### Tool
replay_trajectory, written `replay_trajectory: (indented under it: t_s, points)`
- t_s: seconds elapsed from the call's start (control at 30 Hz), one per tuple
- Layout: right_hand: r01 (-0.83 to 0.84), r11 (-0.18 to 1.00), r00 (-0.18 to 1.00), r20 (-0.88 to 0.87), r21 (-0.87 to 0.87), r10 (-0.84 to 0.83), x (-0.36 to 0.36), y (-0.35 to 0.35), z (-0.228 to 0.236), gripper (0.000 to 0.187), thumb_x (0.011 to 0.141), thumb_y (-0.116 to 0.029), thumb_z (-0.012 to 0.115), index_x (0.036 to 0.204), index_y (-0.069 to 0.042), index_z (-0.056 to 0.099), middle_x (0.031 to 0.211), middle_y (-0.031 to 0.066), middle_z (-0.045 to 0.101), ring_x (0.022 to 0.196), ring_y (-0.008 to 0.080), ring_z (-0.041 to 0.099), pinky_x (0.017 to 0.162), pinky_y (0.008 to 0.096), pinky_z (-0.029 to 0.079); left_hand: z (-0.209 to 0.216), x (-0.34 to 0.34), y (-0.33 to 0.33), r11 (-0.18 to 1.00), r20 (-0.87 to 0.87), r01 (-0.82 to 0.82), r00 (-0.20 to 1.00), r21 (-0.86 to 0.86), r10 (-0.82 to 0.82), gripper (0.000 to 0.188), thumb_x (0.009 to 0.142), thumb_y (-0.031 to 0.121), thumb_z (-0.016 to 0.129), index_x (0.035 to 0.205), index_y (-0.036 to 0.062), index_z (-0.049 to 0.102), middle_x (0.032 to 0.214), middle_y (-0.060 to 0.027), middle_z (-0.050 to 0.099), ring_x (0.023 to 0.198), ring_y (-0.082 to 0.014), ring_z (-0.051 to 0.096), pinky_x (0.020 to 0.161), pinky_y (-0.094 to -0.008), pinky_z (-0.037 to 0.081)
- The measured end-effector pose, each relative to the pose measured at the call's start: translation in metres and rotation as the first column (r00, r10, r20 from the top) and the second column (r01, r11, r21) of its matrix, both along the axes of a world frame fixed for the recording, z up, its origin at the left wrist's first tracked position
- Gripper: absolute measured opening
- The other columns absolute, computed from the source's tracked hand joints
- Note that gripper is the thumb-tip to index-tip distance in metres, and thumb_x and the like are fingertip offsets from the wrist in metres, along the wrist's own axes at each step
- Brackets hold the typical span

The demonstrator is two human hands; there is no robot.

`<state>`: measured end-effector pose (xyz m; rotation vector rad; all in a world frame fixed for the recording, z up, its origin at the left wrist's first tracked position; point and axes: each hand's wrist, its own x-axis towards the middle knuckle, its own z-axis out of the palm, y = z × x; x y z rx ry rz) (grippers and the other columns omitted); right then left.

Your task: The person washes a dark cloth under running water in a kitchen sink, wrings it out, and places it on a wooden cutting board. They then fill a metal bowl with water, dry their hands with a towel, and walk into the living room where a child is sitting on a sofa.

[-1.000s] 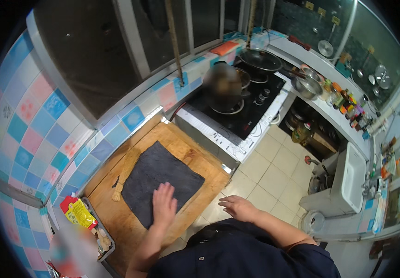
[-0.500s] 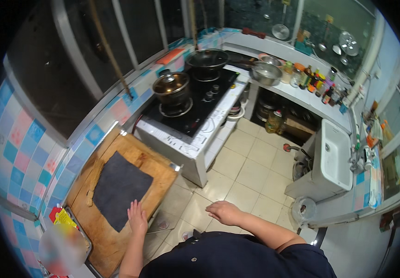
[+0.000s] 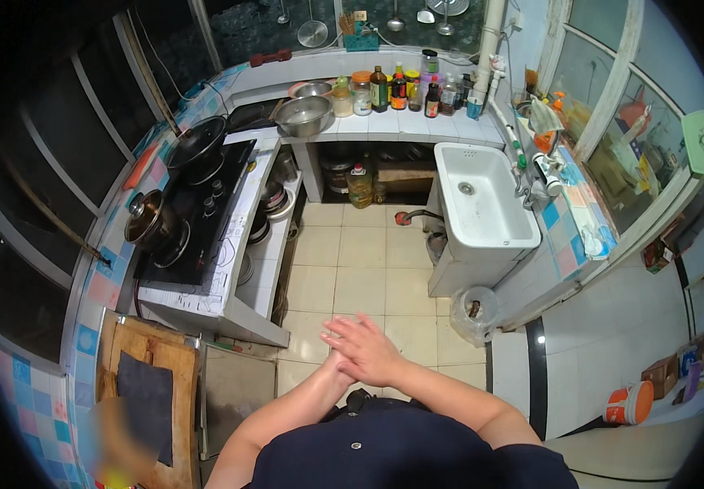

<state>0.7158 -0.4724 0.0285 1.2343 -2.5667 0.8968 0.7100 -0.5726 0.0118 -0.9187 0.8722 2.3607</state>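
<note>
My right hand (image 3: 372,357) lies across my left hand (image 3: 339,370) in front of my body, above the tiled floor. The right fingers are stretched out and a little apart, and I see nothing in them. Most of my left hand is covered by the right, so its fingers are hidden. Over at the lower left, apart from both hands, a dark grey cloth (image 3: 146,399) is spread on a wooden board (image 3: 184,359).
A black gas stove (image 3: 217,183) at left bears a lidded pot (image 3: 150,220) and a wok (image 3: 197,145). On the back counter are a metal basin (image 3: 304,116) and several bottles (image 3: 379,90). A white sink (image 3: 486,216) stands at right, above a bin (image 3: 476,316).
My left hand has left the cloth's edge and come right, to meet my right hand. The view has swung right, so the stove and board sit farther left.
</note>
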Motion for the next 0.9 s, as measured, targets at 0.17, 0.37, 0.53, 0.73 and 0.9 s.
replay_trajectory:
  t_s: [0.17, 0.37, 0.53, 0.73, 0.9]
  points:
    - [0.327, 0.928, 0.937, 0.064, 0.178, -0.343, -0.031, 0.052, -0.017, 0.058, 0.083, -0.033, 0.055, 0.134, -0.012, 0.037, 0.140, 0.0110, 0.031, 0.130, 0.0294, 0.027, 0.107, 0.0517, 0.013, -0.016, -0.036, 0.004, 0.928, -0.091, 0.351, 0.935, 0.120, -0.342, 0.020, 0.095, 0.020, 0.039, 0.110, 0.0086, 0.047, 0.063, 0.0036, 0.044, 0.046, -0.0054, 0.036, 0.037, -0.0184, 0.027]
    - [0.470, 0.862, 0.868, 0.080, 0.190, -0.490, -0.103, 0.054, -0.056, 0.057, 0.080, -0.024, 0.060, 0.131, -0.009, 0.039, 0.138, 0.0122, 0.032, 0.128, 0.0310, 0.028, 0.106, 0.0521, 0.015, -0.015, -0.120, -0.064, 0.951, -0.157, 0.249, 0.962, 0.184, -0.221, 0.016, 0.094, 0.014, 0.043, 0.107, 0.0053, 0.046, 0.056, 0.0045, 0.029, 0.044, -0.0049, 0.025, 0.036, -0.0183, 0.019]
    - [0.406, 0.903, 0.909, 0.035, 0.144, -0.415, -0.202, 0.014, -0.041, 0.051, 0.079, -0.022, 0.061, 0.126, -0.008, 0.045, 0.134, 0.0123, 0.037, 0.126, 0.0318, 0.033, 0.105, 0.0516, 0.018, -0.024, -0.220, -0.120, 0.962, -0.154, 0.114, 0.985, 0.247, -0.077, 0.016, 0.094, 0.011, 0.042, 0.108, 0.0058, 0.043, 0.057, 0.0036, 0.029, 0.045, -0.0064, 0.026, 0.038, -0.0189, 0.021]
    - [0.428, 0.896, 0.901, 0.026, 0.116, -0.434, -0.322, -0.021, -0.015, 0.047, 0.077, -0.019, 0.062, 0.121, -0.007, 0.050, 0.131, 0.0121, 0.041, 0.123, 0.0317, 0.037, 0.105, 0.0508, 0.019, -0.025, -0.372, -0.191, 0.994, -0.359, 0.100, 0.927, -0.047, -0.110, 0.021, 0.092, 0.008, 0.043, 0.113, 0.0050, 0.040, 0.063, 0.0005, 0.042, 0.051, -0.0088, 0.040, 0.043, -0.0186, 0.032]
    - [0.536, 0.836, 0.839, 0.033, 0.121, -0.543, -0.392, -0.002, -0.014, 0.047, 0.077, -0.018, 0.063, 0.120, -0.006, 0.050, 0.131, 0.0122, 0.042, 0.122, 0.0308, 0.037, 0.105, 0.0487, 0.019, -0.017, -0.520, -0.218, 0.953, -0.376, -0.016, 0.921, -0.301, -0.103, 0.043, 0.088, 0.004, 0.047, 0.128, 0.0047, 0.033, 0.109, -0.0091, 0.052, 0.093, -0.0170, 0.056, 0.080, -0.0295, 0.050]
